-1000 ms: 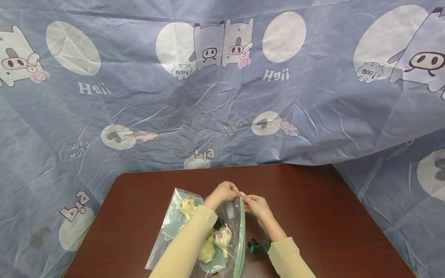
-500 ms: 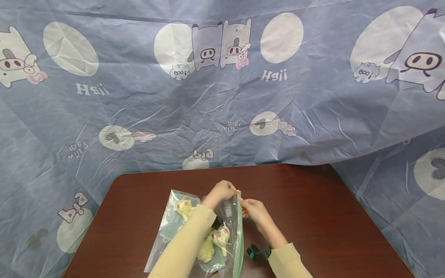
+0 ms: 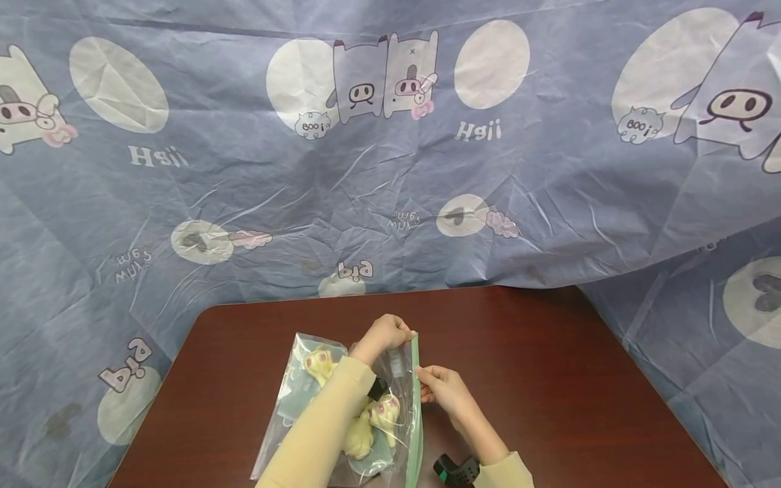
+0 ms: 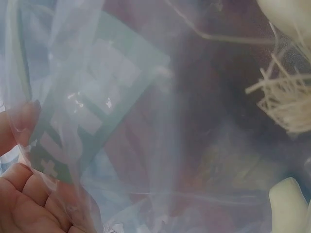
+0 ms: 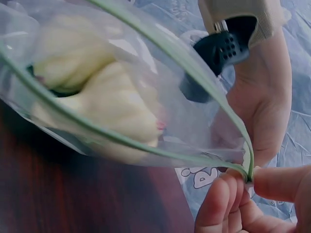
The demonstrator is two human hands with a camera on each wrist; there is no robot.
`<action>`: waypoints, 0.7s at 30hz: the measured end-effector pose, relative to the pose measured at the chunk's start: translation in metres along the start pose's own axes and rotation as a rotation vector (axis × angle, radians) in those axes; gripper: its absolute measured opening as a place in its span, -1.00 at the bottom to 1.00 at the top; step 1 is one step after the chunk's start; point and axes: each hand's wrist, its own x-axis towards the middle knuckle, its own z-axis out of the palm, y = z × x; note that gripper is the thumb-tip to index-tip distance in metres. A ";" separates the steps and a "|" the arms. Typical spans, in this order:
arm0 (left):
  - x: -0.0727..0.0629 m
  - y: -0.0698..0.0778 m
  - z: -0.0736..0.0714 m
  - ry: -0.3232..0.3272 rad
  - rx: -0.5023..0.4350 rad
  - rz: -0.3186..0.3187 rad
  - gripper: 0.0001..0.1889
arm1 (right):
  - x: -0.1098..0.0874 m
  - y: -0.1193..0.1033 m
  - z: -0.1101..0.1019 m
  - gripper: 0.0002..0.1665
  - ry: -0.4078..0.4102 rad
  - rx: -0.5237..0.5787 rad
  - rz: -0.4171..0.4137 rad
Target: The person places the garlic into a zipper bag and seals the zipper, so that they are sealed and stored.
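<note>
A clear zip bag (image 3: pixel 273 440) with a green zip strip (image 3: pixel 415 434) lies along the near part of the table. Inside are several pale yellow bulb-like pieces (image 3: pixel 384 412) with purplish patches; a tuft of dry roots (image 4: pixel 289 99) shows in the left wrist view. My left hand (image 3: pixel 387 332) pinches the far end of the strip. Nearer me, my right hand (image 3: pixel 442 388) pinches the strip between thumb and fingers. In the right wrist view its two green edges meet at my right fingers and stand apart on the bag's near side. My left forearm hides part of the bag.
The brown table (image 3: pixel 549 379) extends to both sides. Behind it hangs a blue cloth (image 3: pixel 390 169) with cartoon prints. Black devices are strapped to my left wrist (image 3: pixel 378 388) and right wrist (image 3: pixel 456 470). A green-and-white label (image 4: pixel 97 97) shows through the plastic.
My right hand has slid along the green strip toward me, away from my left hand. My left hand keeps its pinch at the far end; the bag has shifted slightly left in view.
</note>
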 end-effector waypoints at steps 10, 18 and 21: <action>0.000 -0.001 -0.003 0.030 0.006 0.007 -0.71 | -0.023 0.012 0.004 -0.65 -0.080 0.004 -0.010; 0.002 -0.002 -0.002 0.037 0.004 0.006 -0.69 | -0.045 0.028 0.003 -0.69 -0.210 -0.001 -0.020; 0.003 -0.003 -0.002 0.038 0.006 0.008 -0.69 | -0.052 0.034 0.002 -0.68 -0.266 0.007 -0.037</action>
